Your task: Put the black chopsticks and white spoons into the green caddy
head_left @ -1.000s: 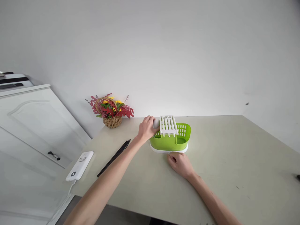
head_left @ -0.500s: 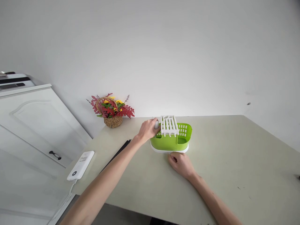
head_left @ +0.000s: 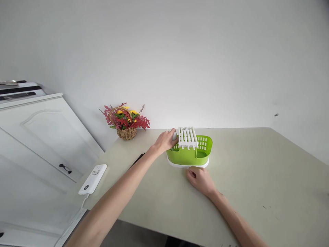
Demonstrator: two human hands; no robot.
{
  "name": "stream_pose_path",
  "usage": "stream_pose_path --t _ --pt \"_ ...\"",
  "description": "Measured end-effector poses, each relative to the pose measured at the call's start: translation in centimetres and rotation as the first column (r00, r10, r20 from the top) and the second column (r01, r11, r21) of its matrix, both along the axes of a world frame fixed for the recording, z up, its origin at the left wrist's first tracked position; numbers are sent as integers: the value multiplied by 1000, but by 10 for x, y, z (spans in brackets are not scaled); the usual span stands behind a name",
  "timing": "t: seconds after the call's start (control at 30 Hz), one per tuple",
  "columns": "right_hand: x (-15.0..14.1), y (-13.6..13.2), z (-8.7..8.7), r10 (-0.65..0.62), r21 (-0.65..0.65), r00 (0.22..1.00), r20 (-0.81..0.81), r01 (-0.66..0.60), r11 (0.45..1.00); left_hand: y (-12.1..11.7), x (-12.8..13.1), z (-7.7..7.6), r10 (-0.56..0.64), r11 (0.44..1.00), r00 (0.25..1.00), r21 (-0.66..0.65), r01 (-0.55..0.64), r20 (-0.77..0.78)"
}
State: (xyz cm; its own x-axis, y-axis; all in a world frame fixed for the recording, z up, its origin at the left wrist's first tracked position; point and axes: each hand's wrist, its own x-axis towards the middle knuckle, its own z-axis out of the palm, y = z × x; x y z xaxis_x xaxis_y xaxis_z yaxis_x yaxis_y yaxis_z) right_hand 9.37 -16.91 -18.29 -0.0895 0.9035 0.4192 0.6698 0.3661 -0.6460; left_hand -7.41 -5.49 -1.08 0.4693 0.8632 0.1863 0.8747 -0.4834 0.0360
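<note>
A green plastic basket with slotted walls stands on a white base tray. Across its middle sits a white slatted rack with small hooks along the front. My left hand is closed at the basket's left end around a pale, rounded, smooth thing; its lower part is hidden and I cannot make out its kind. My right hand rests on the table in a loose fist against the front of the base tray, with nothing visible in it. Thin black sticks lie partly under my left forearm.
A wicker basket of artificial flowers stands by the wall at the back left. A white power bank with a cable lies at the table's left edge. A white cabinet adjoins that side. The table extends to the right.
The whole view has shifted slightly, so things sit a little farther right. My left forearm covers more of the black sticks. Both hands keep nearly the same places at the basket.
</note>
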Motion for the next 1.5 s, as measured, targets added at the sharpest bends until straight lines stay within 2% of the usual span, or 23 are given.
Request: stream_pose_path --t 0.4,0.57,1.1,1.27,1.5 --pt "0 -1 -3 11 -3 1000 -8 -11 1000 -11 4 0 -2 998 997 66 8 -82" --pt "-1 -2 -3 11 3 1000 -9 -11 1000 -13 5 -5 -2 996 995 84 10 -103" --pt "1 0 -3 12 -8 1000 -7 -12 1000 -16 9 -7 147 975 977 188 -117 -154" --pt "1 0 -3 15 -6 1000 -10 -15 1000 -17 4 -4 172 974 971 178 -142 -165" --pt "1 0 -4 11 -11 1000 -12 -11 1000 -17 -2 -3 140 979 981 165 -117 -136"
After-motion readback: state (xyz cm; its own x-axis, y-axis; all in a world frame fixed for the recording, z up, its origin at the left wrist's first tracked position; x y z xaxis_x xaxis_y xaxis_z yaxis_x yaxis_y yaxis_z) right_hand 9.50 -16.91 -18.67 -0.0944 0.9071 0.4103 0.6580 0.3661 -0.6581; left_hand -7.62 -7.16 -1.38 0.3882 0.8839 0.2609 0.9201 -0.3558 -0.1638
